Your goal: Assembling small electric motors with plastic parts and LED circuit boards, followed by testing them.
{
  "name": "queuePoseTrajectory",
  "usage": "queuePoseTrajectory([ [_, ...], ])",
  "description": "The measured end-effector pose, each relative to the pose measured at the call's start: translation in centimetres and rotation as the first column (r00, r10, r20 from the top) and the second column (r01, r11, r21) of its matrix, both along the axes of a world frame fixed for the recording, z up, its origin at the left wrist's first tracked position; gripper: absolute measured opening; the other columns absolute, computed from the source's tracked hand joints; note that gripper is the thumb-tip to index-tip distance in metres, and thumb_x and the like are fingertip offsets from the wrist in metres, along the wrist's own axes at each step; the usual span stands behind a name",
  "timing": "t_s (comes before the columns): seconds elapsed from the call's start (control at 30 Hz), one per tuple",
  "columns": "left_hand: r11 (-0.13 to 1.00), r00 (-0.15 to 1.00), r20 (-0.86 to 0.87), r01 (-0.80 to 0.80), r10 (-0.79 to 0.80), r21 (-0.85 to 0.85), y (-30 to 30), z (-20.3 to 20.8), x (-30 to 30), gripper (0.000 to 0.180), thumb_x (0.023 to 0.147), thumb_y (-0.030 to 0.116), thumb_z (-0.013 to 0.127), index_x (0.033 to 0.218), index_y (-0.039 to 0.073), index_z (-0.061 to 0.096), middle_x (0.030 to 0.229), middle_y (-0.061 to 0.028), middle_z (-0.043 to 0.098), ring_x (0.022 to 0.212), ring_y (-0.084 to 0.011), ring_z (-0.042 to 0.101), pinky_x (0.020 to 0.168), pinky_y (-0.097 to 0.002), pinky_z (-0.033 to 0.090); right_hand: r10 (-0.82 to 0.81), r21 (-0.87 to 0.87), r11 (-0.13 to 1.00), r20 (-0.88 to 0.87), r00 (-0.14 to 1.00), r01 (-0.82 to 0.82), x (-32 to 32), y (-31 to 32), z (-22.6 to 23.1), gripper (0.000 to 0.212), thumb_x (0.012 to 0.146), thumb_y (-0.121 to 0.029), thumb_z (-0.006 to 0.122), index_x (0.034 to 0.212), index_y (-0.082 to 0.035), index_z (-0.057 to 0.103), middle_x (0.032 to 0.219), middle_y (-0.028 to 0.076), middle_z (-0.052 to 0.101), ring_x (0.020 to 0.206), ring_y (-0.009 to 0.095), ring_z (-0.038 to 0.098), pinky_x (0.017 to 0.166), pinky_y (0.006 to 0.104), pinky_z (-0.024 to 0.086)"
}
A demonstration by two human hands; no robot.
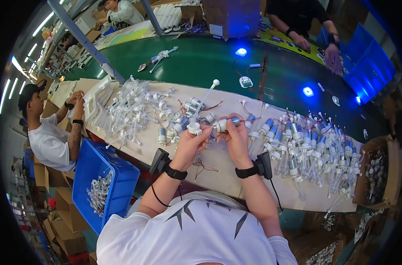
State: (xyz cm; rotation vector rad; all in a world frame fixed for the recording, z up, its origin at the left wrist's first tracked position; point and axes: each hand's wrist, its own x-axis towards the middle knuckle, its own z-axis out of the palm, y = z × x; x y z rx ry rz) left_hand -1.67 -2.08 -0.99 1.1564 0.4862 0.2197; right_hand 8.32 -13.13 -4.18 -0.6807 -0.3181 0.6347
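Close to the chest, above the table's near side, my two hands work a short gap apart. My left hand (193,145) is closed on a white plastic cap (194,128), its round open end facing up; a clear tube with a white ball tip (212,88) rises just behind it and seems joined to it. Pinched in my right hand (235,138) is a small motor (222,125), silver with a white end pointed at the cap. Loose motors (162,136) with thin red wires lie around my left hand.
Clear tubes with white fittings (134,106) are heaped at the left, motors with tubes attached (302,145) at the right. A blue bin (134,176) and a cardboard box (394,176) flank the table. Beyond runs a green conveyor (196,66) with lit blue lamps (308,91); co-workers stand around.
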Motion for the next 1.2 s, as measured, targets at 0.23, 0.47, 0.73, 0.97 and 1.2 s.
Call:
queuePoseTrajectory([
  [0.23,0.999,0.999,-0.033,-0.006,0.008,0.032,-0.2,0.4,-0.1,0.015,0.085,0.018,0.062,0.093,0.006,0.062,0.067,0.0033,0.055,0.053,-0.0020,0.045,0.046,-0.0158,0.030,-0.020,-0.003,1.000,0.024,1.000,0.020,0.2,0.0,0.0,0.021,0.092,-0.018,0.051,0.106,-0.007,0.042,0.093,0.010,0.057,0.067,0.016,0.058,0.051,0.0260,0.048],
  [0.47,0.999,0.998,-0.064,0.002,0.000,0.036,0.0,0.3,-0.1,0.013,0.085,0.017,0.062,0.089,0.006,0.061,0.066,0.0023,0.056,0.052,-0.0025,0.045,0.044,-0.0157,0.030,-0.013,-0.105,0.994,0.042,0.999,0.017,0.2,-0.3,0.8,0.025,0.088,-0.017,0.058,0.104,-0.005,0.043,0.080,0.005,0.057,0.059,0.009,0.053,0.047,0.0208,0.041],
  [0.73,0.993,0.994,-0.111,-0.010,0.024,0.117,0.0,0.6,-0.1,0.012,0.084,0.017,0.062,0.086,0.005,0.061,0.066,0.0018,0.056,0.051,-0.0028,0.045,0.044,-0.0155,0.030,-0.012,-0.172,0.985,0.096,0.995,0.029,0.0,-0.2,0.6,0.023,0.085,-0.016,0.061,0.101,-0.005,0.047,0.071,0.002,0.055,0.054,0.006,0.050,0.045,0.0193,0.037],
  [0.97,0.992,0.993,-0.118,-0.006,0.020,0.124,0.0,0.2,0.3,0.011,0.084,0.015,0.063,0.085,0.005,0.060,0.065,0.0015,0.057,0.052,-0.0027,0.047,0.044,-0.0152,0.031,-0.004,-0.164,0.986,0.055,0.999,0.013,0.0,-0.2,0.3,0.023,0.086,-0.015,0.061,0.102,-0.005,0.047,0.072,0.002,0.055,0.055,0.007,0.050,0.046,0.0192,0.037],
  [1.2,0.988,0.994,-0.111,0.005,0.013,0.152,-0.1,0.1,0.7,0.010,0.083,0.014,0.063,0.085,0.005,0.060,0.065,0.0007,0.058,0.050,-0.0029,0.047,0.043,-0.0155,0.031,-0.032,-0.145,0.989,0.059,0.998,0.041,-0.2,-0.1,-0.2,0.026,0.085,-0.015,0.061,0.104,-0.006,0.046,0.074,0.002,0.054,0.056,0.007,0.051,0.047,0.0202,0.038],
])
